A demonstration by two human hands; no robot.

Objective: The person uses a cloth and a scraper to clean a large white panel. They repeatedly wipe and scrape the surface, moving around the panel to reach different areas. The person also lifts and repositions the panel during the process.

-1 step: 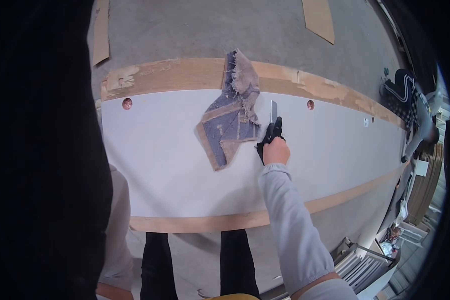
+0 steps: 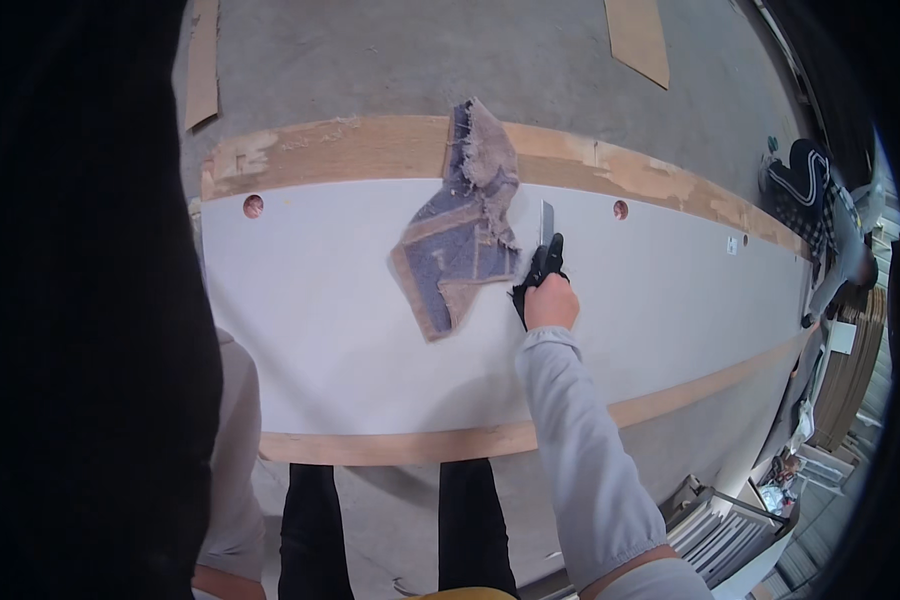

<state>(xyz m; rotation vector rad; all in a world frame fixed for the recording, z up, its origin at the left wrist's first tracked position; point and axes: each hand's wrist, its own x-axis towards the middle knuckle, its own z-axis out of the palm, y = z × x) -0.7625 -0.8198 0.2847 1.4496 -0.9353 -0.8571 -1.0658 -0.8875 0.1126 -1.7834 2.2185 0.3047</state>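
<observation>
My right hand (image 2: 551, 300) is closed around a flat-bladed knife (image 2: 547, 222) over the white panel (image 2: 340, 290). Black covering wraps its fingers, and the slim steel blade points away from me. Just left of the blade, a crumpled rag (image 2: 460, 240), blue-grey and tan with frayed edges, lies across the panel and its far wooden edge strip (image 2: 360, 150). The hand and the rag are a little apart. Of my left arm only a pale sleeve (image 2: 235, 450) shows; a large dark shape hides my left hand.
Round holes (image 2: 254, 206) (image 2: 621, 210) sit along the panel's far side. A near wooden strip (image 2: 400, 446) borders my legs. Board pieces (image 2: 638, 40) lie on the concrete floor beyond. At far right, another person (image 2: 840, 230) bends near stacked boards (image 2: 850, 380); slatted pieces (image 2: 725, 540) stand lower right.
</observation>
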